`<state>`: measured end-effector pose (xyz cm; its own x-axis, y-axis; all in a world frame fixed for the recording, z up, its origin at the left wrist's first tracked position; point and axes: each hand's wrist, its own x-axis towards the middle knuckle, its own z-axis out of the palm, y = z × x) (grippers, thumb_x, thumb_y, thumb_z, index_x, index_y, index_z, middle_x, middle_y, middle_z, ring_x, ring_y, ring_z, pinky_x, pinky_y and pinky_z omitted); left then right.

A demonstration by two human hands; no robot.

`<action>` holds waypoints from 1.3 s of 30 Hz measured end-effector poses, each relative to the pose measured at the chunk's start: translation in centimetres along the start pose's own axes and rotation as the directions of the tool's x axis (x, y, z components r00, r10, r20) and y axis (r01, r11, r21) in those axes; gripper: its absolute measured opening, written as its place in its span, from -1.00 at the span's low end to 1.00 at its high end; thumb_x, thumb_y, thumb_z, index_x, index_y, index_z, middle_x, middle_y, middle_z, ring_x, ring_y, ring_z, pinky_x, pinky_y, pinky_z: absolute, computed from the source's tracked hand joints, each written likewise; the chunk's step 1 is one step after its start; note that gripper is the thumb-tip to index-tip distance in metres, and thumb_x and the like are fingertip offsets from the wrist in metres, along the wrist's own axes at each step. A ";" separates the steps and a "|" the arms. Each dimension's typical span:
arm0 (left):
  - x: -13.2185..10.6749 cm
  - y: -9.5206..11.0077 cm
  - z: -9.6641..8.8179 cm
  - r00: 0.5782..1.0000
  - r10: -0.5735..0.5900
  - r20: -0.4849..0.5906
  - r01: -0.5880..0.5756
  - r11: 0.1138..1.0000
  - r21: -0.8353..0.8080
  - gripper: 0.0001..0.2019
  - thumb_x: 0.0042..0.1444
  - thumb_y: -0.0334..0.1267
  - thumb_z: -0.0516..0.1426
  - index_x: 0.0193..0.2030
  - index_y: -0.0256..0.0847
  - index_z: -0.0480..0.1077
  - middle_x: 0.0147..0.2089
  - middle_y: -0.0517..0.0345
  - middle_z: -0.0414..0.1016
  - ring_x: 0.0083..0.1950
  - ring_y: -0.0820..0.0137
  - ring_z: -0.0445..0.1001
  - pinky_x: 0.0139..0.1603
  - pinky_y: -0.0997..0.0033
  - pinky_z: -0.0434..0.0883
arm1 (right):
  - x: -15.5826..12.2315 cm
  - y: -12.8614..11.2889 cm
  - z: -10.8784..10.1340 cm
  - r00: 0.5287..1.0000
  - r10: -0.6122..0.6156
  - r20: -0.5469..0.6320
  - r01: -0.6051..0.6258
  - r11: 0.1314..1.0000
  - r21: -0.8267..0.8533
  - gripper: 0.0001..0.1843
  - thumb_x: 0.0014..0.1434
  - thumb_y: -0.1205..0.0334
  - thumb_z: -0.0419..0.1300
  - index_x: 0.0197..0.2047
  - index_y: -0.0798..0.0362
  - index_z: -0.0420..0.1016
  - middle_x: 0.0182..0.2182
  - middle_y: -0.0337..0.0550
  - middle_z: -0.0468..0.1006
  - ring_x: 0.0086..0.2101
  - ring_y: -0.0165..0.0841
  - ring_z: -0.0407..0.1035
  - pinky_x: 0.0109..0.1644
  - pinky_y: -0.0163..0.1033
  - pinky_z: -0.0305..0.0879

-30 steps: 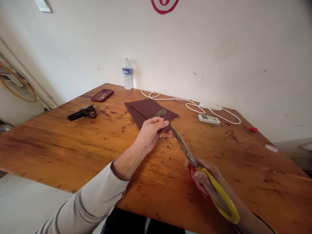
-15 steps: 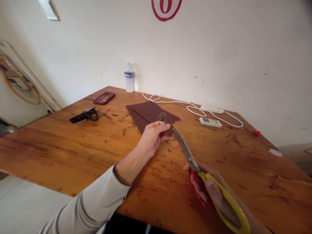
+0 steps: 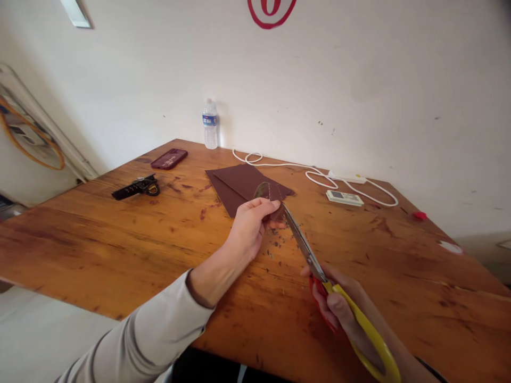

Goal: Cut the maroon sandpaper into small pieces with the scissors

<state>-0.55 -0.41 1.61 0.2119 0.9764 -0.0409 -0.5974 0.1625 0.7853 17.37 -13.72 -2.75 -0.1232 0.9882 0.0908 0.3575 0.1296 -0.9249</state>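
My left hand (image 3: 249,229) pinches a small dark brown piece of sheet (image 3: 270,193) above the wooden table (image 3: 99,234). My right hand (image 3: 339,306) grips scissors (image 3: 315,266) with yellow and red handles, and their long blades reach up to the small piece at my left fingertips. Just behind the hands, larger dark brown sheets (image 3: 239,183) lie flat on the table. Tiny dark scraps (image 3: 279,247) are scattered under the blades.
A water bottle (image 3: 209,124) stands at the far edge by the wall. A dark red phone (image 3: 169,158) and a black tool (image 3: 136,187) lie at the left. A white cable (image 3: 315,175) and a small white device (image 3: 344,198) lie at the right.
The hands and scissors have stayed almost in place. The scissor handles have shifted slightly in my right hand, and the view has moved a little.
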 end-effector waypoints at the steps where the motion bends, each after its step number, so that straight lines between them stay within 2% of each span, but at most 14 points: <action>1: 0.0 0.0 0.0 1.000 0.000 0.001 0.000 1.000 0.004 -0.74 -0.14 -0.33 0.31 -0.63 -0.26 0.29 -0.55 0.26 0.21 -0.50 0.54 0.24 -0.48 0.46 0.46 | 0.0 0.0 0.0 1.000 0.004 -0.001 -0.004 1.000 0.001 -0.36 0.27 -0.37 0.06 0.01 0.05 0.45 -0.55 -0.30 0.31 -0.63 -0.43 0.13 -0.62 -0.32 0.09; 15: 0.1 0.1 0.0 1.000 0.003 0.000 -0.003 1.000 0.031 -0.72 -0.16 -0.30 0.32 -0.64 -0.24 0.28 -0.57 0.26 0.22 -0.49 0.52 0.26 -0.46 0.44 0.44 | 0.0 0.0 0.1 1.000 -0.016 -0.012 0.017 0.999 0.031 -0.32 0.24 -0.41 0.05 0.03 0.04 0.45 -0.55 -0.28 0.32 -0.64 -0.44 0.11 -0.65 -0.33 0.04; 23: 0.1 -0.3 -0.2 1.000 0.015 -0.022 -0.014 1.000 0.019 -0.72 -0.18 -0.30 0.33 -0.64 -0.25 0.27 -0.56 0.25 0.23 -0.49 0.52 0.27 -0.47 0.44 0.43 | 0.6 0.2 0.0 1.000 0.003 -0.025 -0.004 0.997 -0.073 -0.42 0.23 -0.37 0.11 -0.09 -0.01 0.46 -0.58 -0.35 0.22 -0.66 -0.47 0.03 -0.66 -0.35 0.00; 29: 0.3 -0.8 -0.3 1.000 0.006 -0.031 -0.006 1.000 -0.010 -0.73 -0.19 -0.30 0.35 -0.61 -0.26 0.30 -0.55 0.27 0.24 -0.50 0.51 0.27 -0.48 0.43 0.43 | 0.8 0.7 0.0 1.000 0.003 -0.013 -0.004 0.999 -0.052 -0.50 0.26 -0.32 0.10 -0.12 -0.04 0.41 -0.67 -0.42 0.14 -0.71 -0.47 -0.01 -0.70 -0.34 -0.09; 36: 0.3 -0.7 -0.3 0.999 -0.015 -0.030 0.014 0.999 -0.050 -0.74 -0.19 -0.34 0.34 -0.59 -0.25 0.29 -0.56 0.27 0.28 -0.50 0.50 0.33 -0.48 0.44 0.45 | 0.8 -0.1 0.1 1.000 0.008 -0.027 -0.010 0.996 -0.084 -0.57 0.29 -0.25 0.10 -0.15 -0.04 0.43 -0.66 -0.39 0.18 -0.69 -0.44 0.02 -0.67 -0.34 -0.06; 39: 0.4 -0.8 -0.1 0.999 -0.030 -0.027 0.028 0.998 -0.056 -0.75 -0.19 -0.34 0.33 -0.58 -0.25 0.29 -0.56 0.25 0.32 -0.50 0.49 0.38 -0.49 0.46 0.45 | 1.3 -0.4 0.0 0.998 0.019 -0.060 -0.024 0.997 -0.075 -0.54 0.24 -0.29 0.13 -0.21 -0.03 0.46 -0.64 -0.32 0.25 -0.66 -0.39 0.13 -0.64 -0.30 0.06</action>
<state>-0.07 -0.18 0.92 0.2090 0.9746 -0.0807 -0.6338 0.1978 0.7478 17.02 -12.53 -2.26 -0.0602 0.9936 0.0954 0.4285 0.1121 -0.8965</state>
